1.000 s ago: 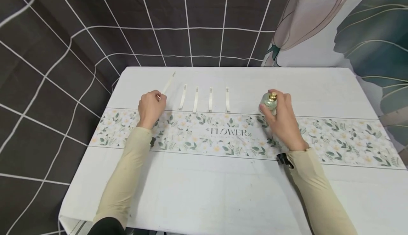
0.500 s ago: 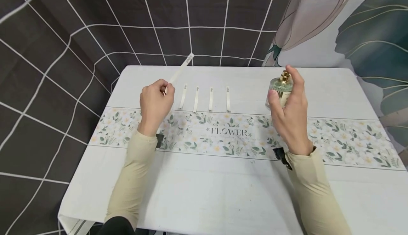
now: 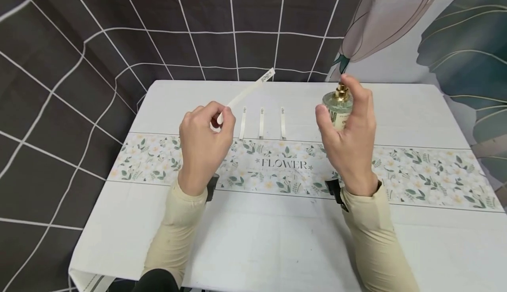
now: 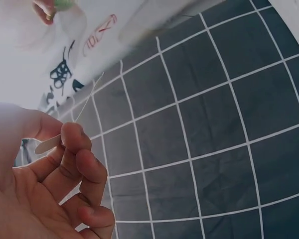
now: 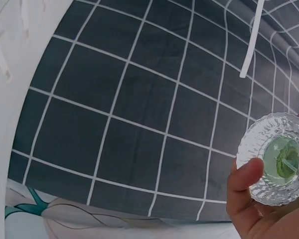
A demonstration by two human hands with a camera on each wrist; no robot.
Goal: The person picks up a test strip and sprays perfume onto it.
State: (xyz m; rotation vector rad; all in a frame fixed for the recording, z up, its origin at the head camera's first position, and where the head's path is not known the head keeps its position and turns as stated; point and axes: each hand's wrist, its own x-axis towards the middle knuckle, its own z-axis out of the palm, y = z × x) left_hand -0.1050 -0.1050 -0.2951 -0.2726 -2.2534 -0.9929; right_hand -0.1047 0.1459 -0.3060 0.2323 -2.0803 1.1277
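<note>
My left hand point(image 3: 206, 144) pinches a white paper scent strip point(image 3: 251, 90) between thumb and fingers. The strip's printed end points up and to the right, and its rounded lower end point(image 4: 49, 144) shows in the left wrist view. My right hand point(image 3: 352, 144) grips a green glass perfume bottle point(image 3: 336, 106) with a gold spray top. The index finger rests on the sprayer point(image 3: 341, 90), while the thumb is at the bottle's side. The right wrist view shows the bottle's ridged clear base point(image 5: 256, 137). Strip and bottle are apart, both raised above the table.
Three more paper strips lie in a row between my hands, including a middle one point(image 3: 261, 123). A floral "FLOWER" runner point(image 3: 283, 177) crosses the white table point(image 3: 253, 239). A dark grid-patterned cloth point(image 3: 206, 15) hangs behind and to the left.
My left hand has raised its strip and carried it right, now covering one lying strip. My right hand has lifted the bottle, its index finger now over the sprayer, then shifted slightly left.
</note>
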